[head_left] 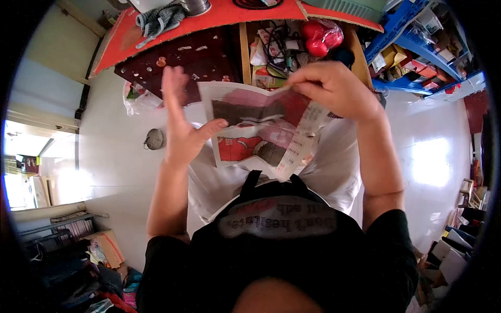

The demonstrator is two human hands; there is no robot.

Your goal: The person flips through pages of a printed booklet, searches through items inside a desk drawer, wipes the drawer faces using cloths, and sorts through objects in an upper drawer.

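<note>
A creased printed paper sheet [250,138] with red, pink and grey pictures, looking like newspaper, hangs over my lap. Thumb and fingers of my right hand [334,88] pinch its upper right corner. My left hand [182,117] is raised at the sheet's left edge, fingers stretched out and slightly blurred, thumb pointing toward the paper. Whether that thumb touches the sheet I cannot tell. Just beyond the paper, an open drawer [245,55] holds dark cables [279,52], papers and red round things [321,37] in clear plastic.
Above the drawer is a red tabletop [219,20] with a grey knitted glove [162,22] on it. Blue shelving [402,39] with boxes stands at the right. A small round metal container [154,139] and a plastic bag [140,99] lie on the floor at the left.
</note>
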